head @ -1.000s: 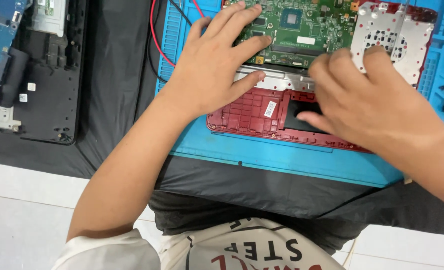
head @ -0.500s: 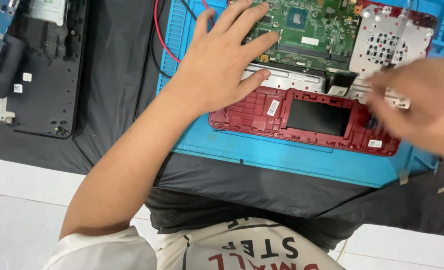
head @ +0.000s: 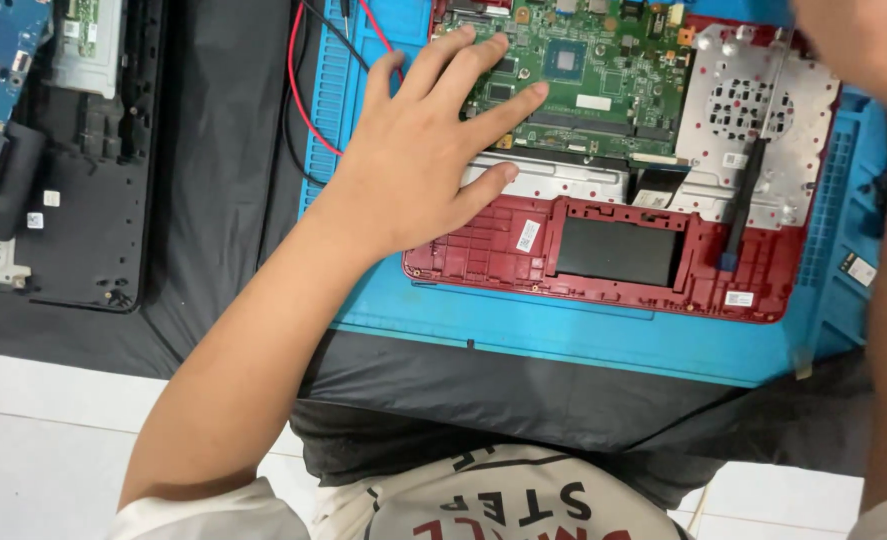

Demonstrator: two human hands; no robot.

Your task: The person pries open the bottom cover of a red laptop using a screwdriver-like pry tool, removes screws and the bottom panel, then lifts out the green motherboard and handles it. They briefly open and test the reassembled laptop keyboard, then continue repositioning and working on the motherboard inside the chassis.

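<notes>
- Head view looks down on an opened red laptop shell (head: 603, 285) lying flat on a blue work mat (head: 563, 335), with its green circuit board (head: 583, 70) seated in the upper half.
- Left hand (head: 418, 165) rests palm-down, fingers spread and released, fingertips on the board's left part and the thumb on the silver plate just below it; it grips nothing.
- Right hand (head: 858, 40) is raised at the top right corner (mostly out of frame), so I cannot tell how its fingers are set.
- A dark slim tool (head: 743, 195) lies across the silver fan plate (head: 763, 120), apart from both hands.
- Judging by its look, the board is light, stiff and fragile; bare edges seem the safest hold, not the components.
- Red and black wires (head: 308, 95) run beside the left wrist; another dismantled laptop (head: 53, 150) sits well to the left.
</notes>
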